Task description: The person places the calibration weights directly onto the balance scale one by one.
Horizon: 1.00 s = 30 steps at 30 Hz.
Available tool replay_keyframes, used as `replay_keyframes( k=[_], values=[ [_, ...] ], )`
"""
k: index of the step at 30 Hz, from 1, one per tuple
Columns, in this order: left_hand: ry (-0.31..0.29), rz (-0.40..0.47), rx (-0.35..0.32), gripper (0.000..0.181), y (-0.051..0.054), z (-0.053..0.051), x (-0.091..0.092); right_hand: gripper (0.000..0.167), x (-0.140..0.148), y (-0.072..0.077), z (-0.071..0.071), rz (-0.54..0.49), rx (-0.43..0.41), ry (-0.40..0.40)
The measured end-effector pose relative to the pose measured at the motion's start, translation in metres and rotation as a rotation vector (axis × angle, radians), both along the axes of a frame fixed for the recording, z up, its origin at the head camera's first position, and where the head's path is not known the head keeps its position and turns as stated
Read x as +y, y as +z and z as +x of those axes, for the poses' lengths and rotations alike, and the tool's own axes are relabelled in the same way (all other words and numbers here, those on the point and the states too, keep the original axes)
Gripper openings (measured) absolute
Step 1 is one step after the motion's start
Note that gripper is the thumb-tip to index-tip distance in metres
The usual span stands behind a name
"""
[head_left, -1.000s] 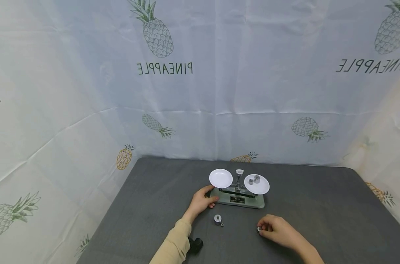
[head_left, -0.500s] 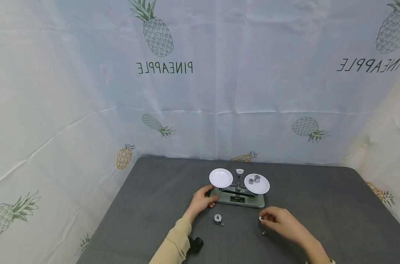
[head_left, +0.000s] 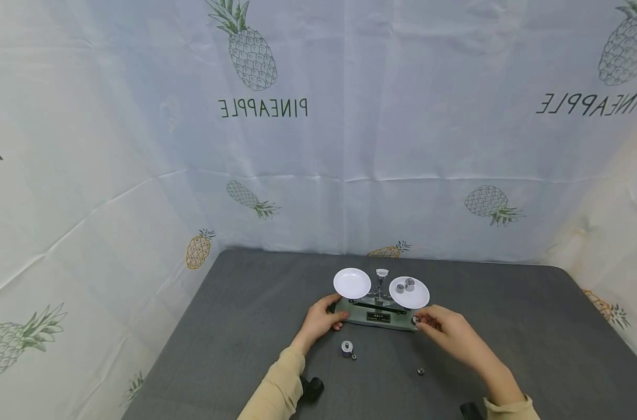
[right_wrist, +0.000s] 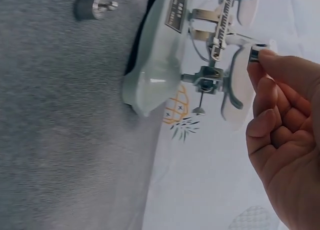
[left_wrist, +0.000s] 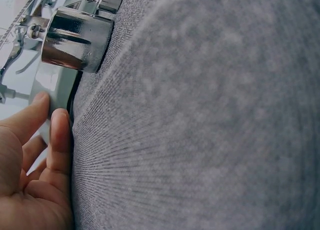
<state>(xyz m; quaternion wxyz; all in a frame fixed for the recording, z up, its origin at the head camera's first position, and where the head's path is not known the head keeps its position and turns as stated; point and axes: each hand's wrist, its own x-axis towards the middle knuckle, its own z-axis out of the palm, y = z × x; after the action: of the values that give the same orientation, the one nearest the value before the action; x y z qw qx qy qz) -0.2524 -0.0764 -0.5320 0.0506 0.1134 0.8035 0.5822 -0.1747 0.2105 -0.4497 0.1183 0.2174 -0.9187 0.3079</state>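
Note:
A green balance scale (head_left: 356, 315) stands on the dark table, with a white left pan (head_left: 352, 284) and a white right pan (head_left: 417, 300). Two metal weights (head_left: 410, 285) sit on the right pan; the left pan bears nothing. My left hand (head_left: 318, 321) grips the left end of the scale's base, thumb in front. Between thumb and forefinger, my right hand (head_left: 452, 335) pinches a small metal weight (right_wrist: 255, 53), held up near the right pan and apart from it. The other right fingers are curled in the right wrist view.
A large metal weight (head_left: 347, 349) stands in front of the scale, with a tiny one (head_left: 354, 357) beside it. Another small weight (head_left: 420, 371) is on the table nearer the right forearm. A pineapple-print curtain (head_left: 318, 146) hangs behind the table.
My right hand has lifted the small weight and carried it forward, up to the scale's right end. Another small weight has come into sight on the table. My left hand has stayed put.

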Motion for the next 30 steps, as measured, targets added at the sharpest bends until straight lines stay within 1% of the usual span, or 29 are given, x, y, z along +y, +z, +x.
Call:
replay_keyframes(
  k=[4,6,11,17,18,25,30],
  values=[
    [0.002,0.002,0.003,0.051,0.001,0.000,0.001,0.015,-0.001,0.007,-0.006,0.003,0.040,-0.027],
    [0.001,-0.004,0.002,0.051,0.001,0.000,0.001,0.016,-0.002,0.011,-0.009,0.007,0.045,-0.045],
    [-0.001,0.003,-0.005,0.052,0.002,-0.001,-0.001,0.018,-0.004,0.017,-0.016,0.025,-0.007,-0.101],
    [0.002,0.016,0.002,0.052,0.002,0.000,-0.001,0.019,-0.008,0.022,-0.027,0.056,-0.032,-0.143],
    [0.001,0.019,0.001,0.052,0.004,0.001,0.000,0.020,-0.009,0.022,-0.029,0.060,-0.038,-0.147],
    [-0.026,0.031,-0.005,0.049,0.035,0.019,0.000,0.019,-0.018,0.021,-0.038,0.094,-0.080,-0.145],
    [-0.022,0.033,-0.007,0.049,0.036,0.020,0.000,0.019,-0.020,0.020,-0.042,0.103,-0.102,-0.152]
  ],
)
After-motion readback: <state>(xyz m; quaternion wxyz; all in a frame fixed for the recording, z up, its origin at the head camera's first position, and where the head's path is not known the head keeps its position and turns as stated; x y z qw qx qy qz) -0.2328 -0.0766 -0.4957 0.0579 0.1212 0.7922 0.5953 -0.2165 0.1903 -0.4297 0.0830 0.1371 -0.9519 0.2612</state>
